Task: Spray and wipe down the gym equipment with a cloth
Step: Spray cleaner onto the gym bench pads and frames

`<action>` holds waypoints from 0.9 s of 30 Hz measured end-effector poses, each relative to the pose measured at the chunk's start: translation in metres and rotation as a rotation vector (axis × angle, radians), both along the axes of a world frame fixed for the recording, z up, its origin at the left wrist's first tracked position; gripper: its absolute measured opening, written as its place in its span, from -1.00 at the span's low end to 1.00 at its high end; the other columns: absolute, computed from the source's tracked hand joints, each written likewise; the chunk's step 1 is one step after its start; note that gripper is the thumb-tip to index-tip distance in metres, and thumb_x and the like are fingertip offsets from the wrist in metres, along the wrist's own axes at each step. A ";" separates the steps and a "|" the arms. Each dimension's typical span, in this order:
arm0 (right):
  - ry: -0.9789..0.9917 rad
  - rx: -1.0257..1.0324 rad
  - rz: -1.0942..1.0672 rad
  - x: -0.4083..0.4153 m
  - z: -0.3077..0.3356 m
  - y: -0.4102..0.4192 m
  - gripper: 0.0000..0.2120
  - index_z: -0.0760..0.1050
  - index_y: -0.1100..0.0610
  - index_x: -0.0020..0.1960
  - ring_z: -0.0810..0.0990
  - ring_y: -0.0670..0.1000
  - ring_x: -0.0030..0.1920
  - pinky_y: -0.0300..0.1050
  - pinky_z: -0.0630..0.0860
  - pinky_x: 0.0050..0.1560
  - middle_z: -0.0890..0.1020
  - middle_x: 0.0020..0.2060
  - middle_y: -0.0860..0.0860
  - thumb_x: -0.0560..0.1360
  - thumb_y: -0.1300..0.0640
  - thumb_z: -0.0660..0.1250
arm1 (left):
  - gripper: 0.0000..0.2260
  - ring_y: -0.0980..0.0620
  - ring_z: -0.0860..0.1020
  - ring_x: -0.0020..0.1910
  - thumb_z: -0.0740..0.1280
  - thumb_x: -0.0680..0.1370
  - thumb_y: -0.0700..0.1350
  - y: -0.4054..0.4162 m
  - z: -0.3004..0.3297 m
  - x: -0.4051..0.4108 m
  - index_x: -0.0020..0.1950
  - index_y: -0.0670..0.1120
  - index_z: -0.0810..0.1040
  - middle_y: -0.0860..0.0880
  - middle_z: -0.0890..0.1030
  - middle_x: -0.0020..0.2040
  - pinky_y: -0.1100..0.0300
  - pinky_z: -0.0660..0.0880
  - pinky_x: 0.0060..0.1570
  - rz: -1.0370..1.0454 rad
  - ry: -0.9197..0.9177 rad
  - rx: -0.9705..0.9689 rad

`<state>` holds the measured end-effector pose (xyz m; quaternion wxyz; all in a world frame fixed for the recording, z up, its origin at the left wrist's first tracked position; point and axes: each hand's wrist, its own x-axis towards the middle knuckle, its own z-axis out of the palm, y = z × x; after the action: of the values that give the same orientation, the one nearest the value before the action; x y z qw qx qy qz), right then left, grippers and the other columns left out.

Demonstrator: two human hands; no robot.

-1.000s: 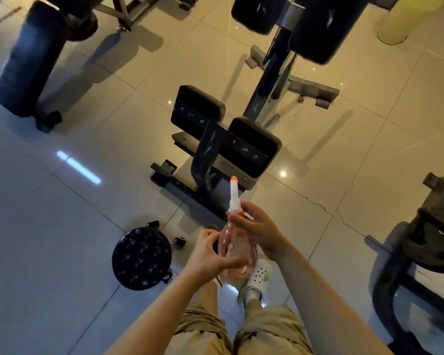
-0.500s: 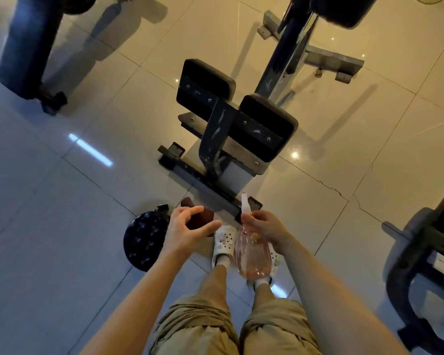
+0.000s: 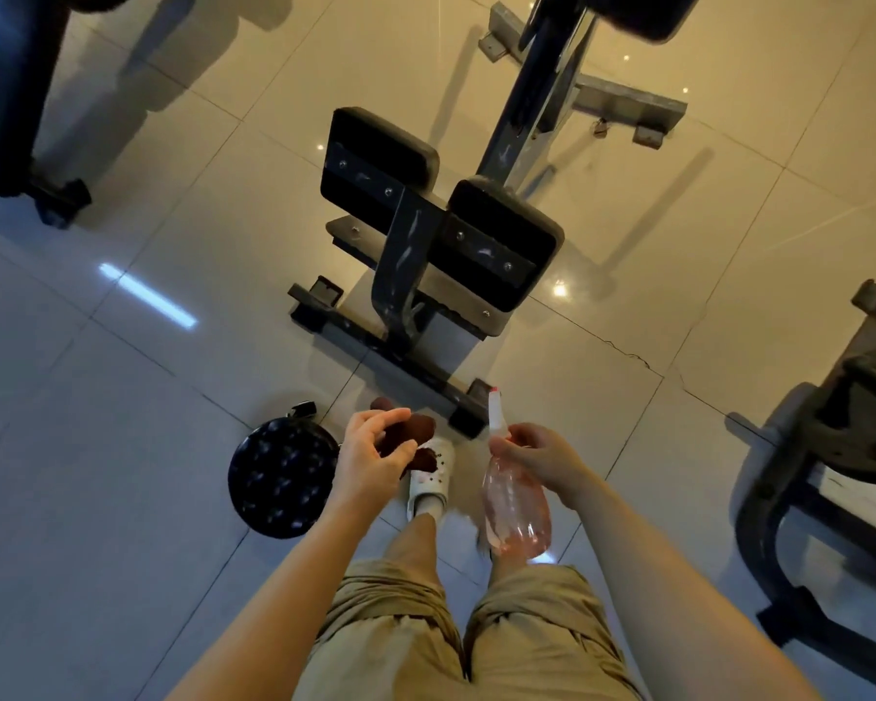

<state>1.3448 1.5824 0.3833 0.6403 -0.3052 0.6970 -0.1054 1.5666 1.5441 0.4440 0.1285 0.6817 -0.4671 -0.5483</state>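
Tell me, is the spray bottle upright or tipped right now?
Tipped. The right hand grips the pink spray bottle at its neck; the nozzle leans forward, away from the person, its body slanting back toward the knees.

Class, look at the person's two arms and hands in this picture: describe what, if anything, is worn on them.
Both forearms are bare, with no sleeves in view. The left hand and right hand wear no gloves; no rings, watch or wristband are visible. Lower down, khaki shorts and a white clog show.
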 end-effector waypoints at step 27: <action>-0.135 -0.450 0.050 -0.321 0.127 -0.309 -0.52 0.40 0.08 0.36 0.53 0.03 0.14 0.00 0.54 0.15 0.51 0.18 -0.02 0.50 -0.01 0.41 | -0.64 0.07 0.48 0.14 0.42 0.51 -0.06 -0.202 0.054 -0.367 0.28 -0.06 0.49 0.09 0.42 0.14 0.31 0.48 0.03 0.314 0.049 -0.178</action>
<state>1.0238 1.2733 0.5102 0.6039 -0.4498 0.6035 -0.2623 1.1992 1.3426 0.4977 0.2837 0.7187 -0.3981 -0.4945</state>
